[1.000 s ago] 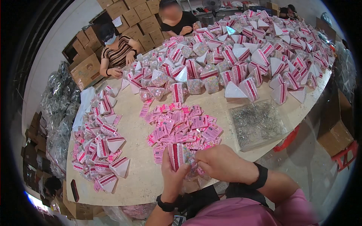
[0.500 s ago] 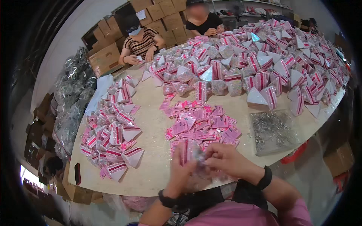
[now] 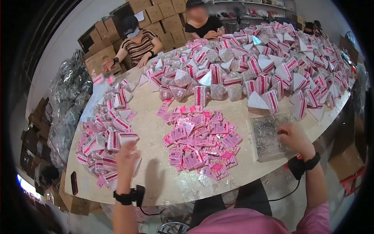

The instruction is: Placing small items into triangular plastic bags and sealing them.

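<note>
My left hand (image 3: 127,159) is over the near edge of the left heap of wedge-shaped packets (image 3: 113,139), its fingers loosely apart and somewhat blurred. A white packet side shows just behind it; I see nothing gripped. My right hand (image 3: 293,136) is at a clear shallow tray (image 3: 265,157) full of thin metal pieces (image 3: 269,136). Its fingers are curled together, and whatever they pinch is too small to make out. Between my hands lies a heap of pink printed cards (image 3: 202,142) on the pale table (image 3: 156,177).
A big mound of wedge-shaped packets (image 3: 249,72) covers the far and right side. A dark phone (image 3: 74,183) lies at the left edge. Across the table, one co-worker's hand (image 3: 108,65) reaches leftward; another co-worker's hands (image 3: 214,33) are together. Cardboard boxes (image 3: 157,23) stand behind.
My hands, together half a second ago on a packet in front of me, have parted: left to the left heap, right to the tray. A co-worker's arm has swung left.
</note>
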The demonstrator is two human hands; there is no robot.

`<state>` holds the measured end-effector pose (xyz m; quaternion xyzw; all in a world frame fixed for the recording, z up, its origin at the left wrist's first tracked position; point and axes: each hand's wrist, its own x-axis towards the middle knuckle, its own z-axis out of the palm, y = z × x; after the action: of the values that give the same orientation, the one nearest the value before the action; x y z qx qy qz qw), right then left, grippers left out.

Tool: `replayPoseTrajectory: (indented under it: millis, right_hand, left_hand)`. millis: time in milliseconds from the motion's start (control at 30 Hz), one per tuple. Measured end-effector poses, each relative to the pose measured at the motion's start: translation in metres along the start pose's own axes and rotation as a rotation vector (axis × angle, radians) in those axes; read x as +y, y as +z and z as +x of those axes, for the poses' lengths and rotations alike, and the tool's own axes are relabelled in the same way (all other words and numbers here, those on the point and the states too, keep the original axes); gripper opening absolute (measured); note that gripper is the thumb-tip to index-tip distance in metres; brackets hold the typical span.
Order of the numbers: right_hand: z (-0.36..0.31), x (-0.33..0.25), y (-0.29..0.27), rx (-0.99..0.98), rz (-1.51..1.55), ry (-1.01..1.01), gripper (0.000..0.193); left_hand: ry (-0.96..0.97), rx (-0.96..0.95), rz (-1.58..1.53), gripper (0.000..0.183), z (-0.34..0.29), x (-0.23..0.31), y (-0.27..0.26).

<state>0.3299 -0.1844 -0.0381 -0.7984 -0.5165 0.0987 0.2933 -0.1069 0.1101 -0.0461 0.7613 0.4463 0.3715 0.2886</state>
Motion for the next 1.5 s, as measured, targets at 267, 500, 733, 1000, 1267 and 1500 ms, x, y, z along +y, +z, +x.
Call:
replayPoseTrajectory:
  millis: [267,500,733,1000,1267,1500]
  right_hand:
    - [0.007,0.029,0.031,-0.057,-0.334,-0.093,0.009]
    - [0.008,0.030,0.026,-0.055,-0.083,0.016,0.010]
    - [0.007,0.024,0.036,-0.030,-0.181,-0.184,0.016]
    - [0.016,0.013,0.015,0.013,0.058,0.039,0.015]
    - [0.027,0.015,-0.005,0.131,0.477,0.051,0.012]
    - [0.025,0.018,0.008,0.093,0.336,0.076,0.008]
  left_hand:
    - [0.190,-0.430,0.418,0.053,-0.023,0.033,0.094]
    - [-0.032,-0.418,0.221,0.053,-0.019,0.048,0.092]
    - [0.109,-0.462,0.328,0.047,-0.019,0.030,0.093]
    - [0.070,-0.431,0.218,0.020,-0.003,0.013,0.087]
    - [0.067,-0.380,0.120,0.021,0.027,0.066,0.053]
    - [-0.160,-0.393,-0.331,0.014,0.034,0.074,0.055]
